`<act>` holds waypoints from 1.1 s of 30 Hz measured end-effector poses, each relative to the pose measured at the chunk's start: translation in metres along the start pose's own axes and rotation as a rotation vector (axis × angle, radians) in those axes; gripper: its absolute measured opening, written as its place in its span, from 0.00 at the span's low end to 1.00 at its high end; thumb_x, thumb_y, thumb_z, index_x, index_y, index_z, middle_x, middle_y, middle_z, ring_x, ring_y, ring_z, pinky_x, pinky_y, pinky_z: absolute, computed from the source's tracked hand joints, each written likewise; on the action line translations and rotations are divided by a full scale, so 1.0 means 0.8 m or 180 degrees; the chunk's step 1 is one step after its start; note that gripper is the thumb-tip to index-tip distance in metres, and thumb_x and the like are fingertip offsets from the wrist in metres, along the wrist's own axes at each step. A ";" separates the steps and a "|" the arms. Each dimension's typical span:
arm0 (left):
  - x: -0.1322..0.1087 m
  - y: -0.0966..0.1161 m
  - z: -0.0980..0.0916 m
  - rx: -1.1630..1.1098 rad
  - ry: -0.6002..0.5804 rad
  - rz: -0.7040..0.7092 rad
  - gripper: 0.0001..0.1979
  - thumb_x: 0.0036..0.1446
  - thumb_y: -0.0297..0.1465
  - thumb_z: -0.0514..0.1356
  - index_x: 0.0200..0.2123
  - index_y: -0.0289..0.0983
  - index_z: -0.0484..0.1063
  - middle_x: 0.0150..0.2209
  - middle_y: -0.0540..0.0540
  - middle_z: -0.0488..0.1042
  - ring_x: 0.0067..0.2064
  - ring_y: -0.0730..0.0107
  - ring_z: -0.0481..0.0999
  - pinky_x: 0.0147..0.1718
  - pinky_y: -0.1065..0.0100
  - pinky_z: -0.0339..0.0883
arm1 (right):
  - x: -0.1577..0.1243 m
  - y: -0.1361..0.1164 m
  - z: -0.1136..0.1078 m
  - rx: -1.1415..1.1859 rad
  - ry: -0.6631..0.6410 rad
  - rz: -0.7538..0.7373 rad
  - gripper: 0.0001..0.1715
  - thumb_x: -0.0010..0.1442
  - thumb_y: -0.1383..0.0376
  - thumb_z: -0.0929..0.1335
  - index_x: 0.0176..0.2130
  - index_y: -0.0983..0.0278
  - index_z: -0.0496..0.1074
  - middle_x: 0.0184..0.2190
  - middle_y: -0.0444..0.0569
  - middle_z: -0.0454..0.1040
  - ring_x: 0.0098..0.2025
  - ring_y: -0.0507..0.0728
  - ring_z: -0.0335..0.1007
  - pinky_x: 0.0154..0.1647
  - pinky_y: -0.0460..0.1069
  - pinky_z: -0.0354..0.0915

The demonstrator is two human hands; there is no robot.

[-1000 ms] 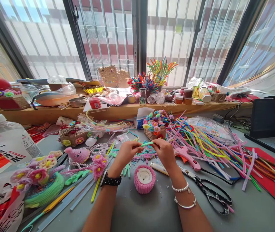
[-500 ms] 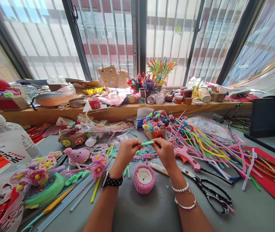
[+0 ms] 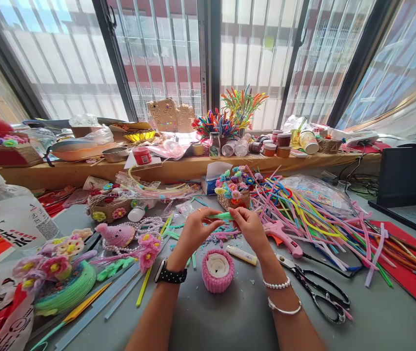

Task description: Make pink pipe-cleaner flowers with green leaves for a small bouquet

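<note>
A short light-green pipe cleaner piece [image 3: 224, 215] is pinched between the thumb and fingers of my right hand [image 3: 247, 228]. My left hand [image 3: 196, 233] is at the piece's other end, thumb and fingers apart, the index finger close to or touching it. Just below both hands, a small round pink ribbed pot [image 3: 218, 285] with a white filling stands upright on the table. A pale tube-shaped stick [image 3: 242, 255] lies near my right wrist. Small green and pink pipe cleaner scraps [image 3: 222, 236] lie behind the hands.
To the right are a pink glue gun [image 3: 284, 239], black-handled scissors [image 3: 321, 292], a heap of pipe cleaners [image 3: 306, 214] and a laptop [image 3: 410, 185]. On the left are a pink crocheted figure [image 3: 117, 235], a green flower piece [image 3: 79, 290], glue sticks [image 3: 94, 307] and a large bottle [image 3: 8, 209].
My left hand has opened its pinch, thumb moving down from the green piece. My right fingers have shifted slightly along it and stay closed.
</note>
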State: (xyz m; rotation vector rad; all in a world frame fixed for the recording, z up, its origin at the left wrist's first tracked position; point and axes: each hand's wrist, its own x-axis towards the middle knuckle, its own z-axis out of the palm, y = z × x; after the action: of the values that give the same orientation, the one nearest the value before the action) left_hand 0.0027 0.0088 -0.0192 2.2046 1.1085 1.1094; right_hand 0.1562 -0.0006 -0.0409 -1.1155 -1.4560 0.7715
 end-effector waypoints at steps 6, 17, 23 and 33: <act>0.003 0.010 -0.003 -0.0883 -0.0336 -0.0646 0.12 0.46 0.38 0.57 0.23 0.34 0.70 0.21 0.49 0.70 0.25 0.74 0.68 0.25 0.73 0.63 | -0.003 -0.006 0.002 0.0059 -0.0157 -0.0207 0.18 0.53 0.55 0.61 0.20 0.65 0.62 0.14 0.39 0.57 0.18 0.47 0.50 0.18 0.43 0.49; -0.001 0.026 -0.004 -0.1949 -0.0715 -0.0832 0.14 0.46 0.38 0.57 0.19 0.34 0.61 0.18 0.54 0.63 0.22 0.79 0.61 0.24 0.75 0.57 | -0.008 -0.006 0.012 0.1834 -0.0356 0.0084 0.20 0.52 0.56 0.63 0.18 0.64 0.54 0.14 0.36 0.47 0.17 0.45 0.40 0.17 0.44 0.40; -0.002 0.026 -0.002 -0.1734 -0.1041 -0.0589 0.14 0.50 0.38 0.54 0.20 0.34 0.61 0.19 0.54 0.61 0.23 0.79 0.60 0.24 0.75 0.56 | -0.006 -0.007 0.011 0.2036 -0.0258 0.0207 0.21 0.51 0.56 0.64 0.16 0.64 0.55 0.12 0.36 0.47 0.15 0.45 0.38 0.16 0.45 0.37; -0.004 0.026 0.003 -0.1147 -0.0992 0.0078 0.17 0.55 0.35 0.48 0.17 0.34 0.61 0.19 0.53 0.60 0.23 0.79 0.59 0.24 0.75 0.54 | -0.008 -0.010 0.021 0.2994 -0.0123 0.0543 0.21 0.49 0.59 0.66 0.14 0.64 0.54 0.11 0.36 0.48 0.16 0.45 0.39 0.16 0.44 0.41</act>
State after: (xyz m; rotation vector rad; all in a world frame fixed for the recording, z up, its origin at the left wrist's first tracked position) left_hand 0.0131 -0.0062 -0.0077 2.0182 0.6908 0.8572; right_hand 0.1378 -0.0072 -0.0394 -0.4875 -0.8361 1.4036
